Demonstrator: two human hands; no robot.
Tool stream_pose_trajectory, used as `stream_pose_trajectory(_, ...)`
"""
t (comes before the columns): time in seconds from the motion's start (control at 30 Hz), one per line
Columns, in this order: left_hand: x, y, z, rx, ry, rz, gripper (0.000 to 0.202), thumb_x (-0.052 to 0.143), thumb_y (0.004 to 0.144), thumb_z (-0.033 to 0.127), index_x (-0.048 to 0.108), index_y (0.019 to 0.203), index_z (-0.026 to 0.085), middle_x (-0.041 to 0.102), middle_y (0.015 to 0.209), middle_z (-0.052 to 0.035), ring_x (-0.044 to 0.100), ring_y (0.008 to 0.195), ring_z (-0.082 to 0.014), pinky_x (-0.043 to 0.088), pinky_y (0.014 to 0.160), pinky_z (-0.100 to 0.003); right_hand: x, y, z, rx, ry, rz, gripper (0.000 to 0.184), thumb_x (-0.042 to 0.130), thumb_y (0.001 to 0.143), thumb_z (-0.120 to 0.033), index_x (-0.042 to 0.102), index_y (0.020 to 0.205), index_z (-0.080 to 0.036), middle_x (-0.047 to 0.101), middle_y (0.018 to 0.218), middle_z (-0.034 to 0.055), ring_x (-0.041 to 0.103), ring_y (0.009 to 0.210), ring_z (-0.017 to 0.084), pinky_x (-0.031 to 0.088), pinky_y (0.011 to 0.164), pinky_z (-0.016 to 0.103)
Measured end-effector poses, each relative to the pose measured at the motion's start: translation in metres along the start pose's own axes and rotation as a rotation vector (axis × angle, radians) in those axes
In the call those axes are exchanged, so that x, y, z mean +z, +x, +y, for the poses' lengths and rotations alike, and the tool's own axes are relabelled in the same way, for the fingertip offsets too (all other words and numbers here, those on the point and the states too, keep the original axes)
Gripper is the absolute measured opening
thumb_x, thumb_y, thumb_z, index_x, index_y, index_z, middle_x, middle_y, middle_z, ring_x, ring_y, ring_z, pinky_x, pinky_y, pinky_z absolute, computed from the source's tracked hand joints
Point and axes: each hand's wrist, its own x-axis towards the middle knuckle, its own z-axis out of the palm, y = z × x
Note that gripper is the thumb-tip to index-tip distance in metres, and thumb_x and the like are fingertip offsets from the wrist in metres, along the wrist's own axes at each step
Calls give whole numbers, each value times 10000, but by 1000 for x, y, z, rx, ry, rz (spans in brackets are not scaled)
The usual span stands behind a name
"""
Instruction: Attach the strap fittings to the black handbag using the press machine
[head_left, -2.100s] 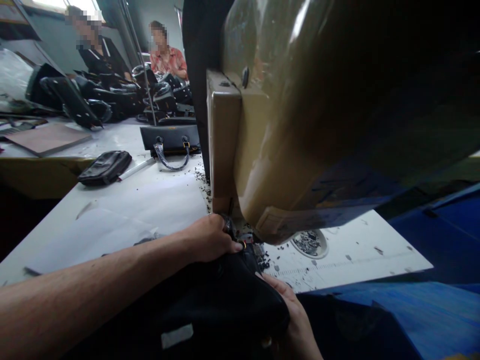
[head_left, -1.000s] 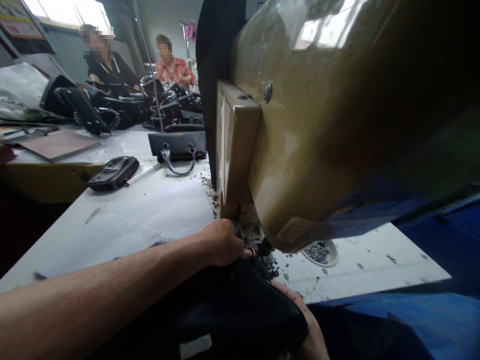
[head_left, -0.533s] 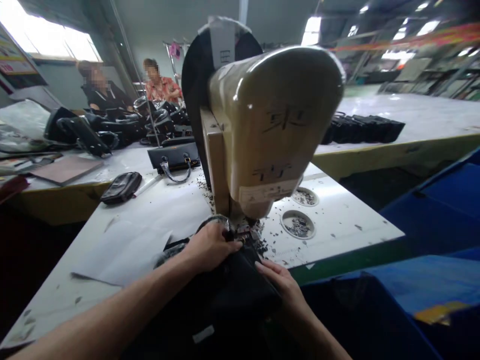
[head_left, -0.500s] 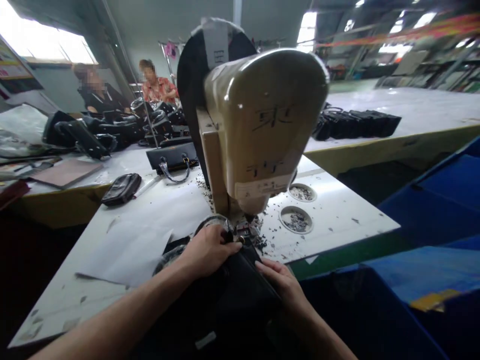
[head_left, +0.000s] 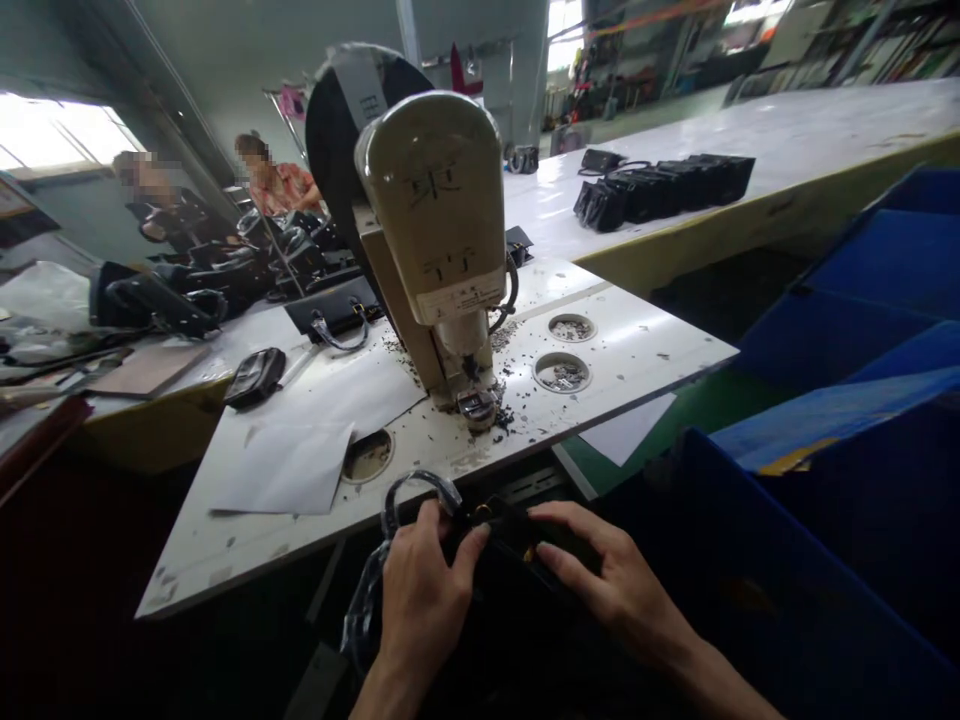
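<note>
A black handbag (head_left: 502, 570) is held low in front of me, off the table's front edge. My left hand (head_left: 429, 575) grips its upper edge near the base of a plastic-wrapped handle (head_left: 386, 510), thumb on top. On the other side my right hand (head_left: 600, 570) pinches the bag's rim, its thumb beside a small gold-coloured metal fitting. Most of the bag's body is lost in dark shadow. Beyond the hands stands a beige machine (head_left: 442, 210) with a black wheel; its small metal work point (head_left: 478, 405) has nothing on it.
The white machine table (head_left: 450, 455) carries paper sheets (head_left: 285, 470), a dark pouch (head_left: 255, 377), another handbag (head_left: 334, 308) and scattered black bits. Round holes (head_left: 562, 372) hold scraps. Blue bins (head_left: 810, 560) stand at right. Two people sit at the back left beside piled bags.
The handbag has come away from the machine's work point, back toward me and below the table edge. Both hands moved with it, and the view has drawn back.
</note>
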Motion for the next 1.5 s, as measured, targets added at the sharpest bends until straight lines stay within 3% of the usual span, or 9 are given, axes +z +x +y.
stream_pose_trajectory(0.13,34,-13,-10,-2,-26,-25,248,613,937,467,603,1056,249,762,999,-72,680,1002,-315,457,859,-399,5,-22,15,-57,-221,-38,397,780,846,-433,688,1193,-262,594,1376,104,575,1291,309,477,1102,437)
stream_pose_trajectory(0.4,91,-15,-33,-8,-58,-123,245,657,925,449,632,1058,244,796,990,-53,746,942,-262,462,742,-311,18,-49,61,118,-302,-64,201,764,859,-354,679,1000,-239,523,1382,95,566,1285,287,446,1133,440)
stream_pose_trajectory(0.57,111,-7,-41,15,-63,-221,315,689,898,484,654,1032,200,792,1018,-109,747,936,-283,475,729,-317,15,-54,85,146,-262,-49,183,768,862,-393,708,924,-231,554,1324,107,576,1257,307,436,1115,465)
stream_pose_trajectory(0.73,123,6,-45,30,-87,-290,370,712,877,522,651,1041,196,781,1048,-102,735,934,-260,467,701,-296,13,-50,96,160,-243,-38,192,770,860,-412,745,891,-224,580,1287,111,583,1237,311,418,1118,483)
stream_pose_trajectory(1.03,112,24,-48,134,-112,-467,476,433,1016,561,687,851,194,746,849,-51,684,782,-218,427,644,-294,25,-48,96,124,-240,-24,271,864,768,-379,700,904,-211,509,1405,114,521,1332,313,402,1160,476)
stream_pose_trajectory(1.13,105,35,-52,175,-97,-511,440,488,995,522,706,815,185,752,849,-62,679,774,-225,451,673,-307,29,-57,95,38,-242,73,259,852,791,-357,683,928,-216,491,1403,114,500,1344,312,396,1168,476)
stream_pose_trajectory(1.23,102,43,-57,183,-82,-522,326,581,954,451,742,918,170,777,916,-84,707,798,-236,501,708,-315,31,-70,94,-8,-229,141,259,844,809,-338,662,954,-225,522,1352,121,539,1287,315,437,1122,482)
stream_pose_trajectory(1.4,89,43,-53,253,-50,-426,352,716,867,367,702,1147,155,739,1150,-143,697,1056,-306,528,951,-406,27,-85,94,-12,-148,120,235,814,841,-296,604,931,-239,616,1322,109,599,1230,303,460,1077,476)
stream_pose_trajectory(1.5,76,36,-41,546,-147,-490,462,737,884,384,645,1315,241,601,1444,-105,551,1347,-284,394,1172,-409,23,-91,93,-8,-108,97,235,800,848,-258,579,924,-246,654,1324,98,615,1232,293,455,1080,467)
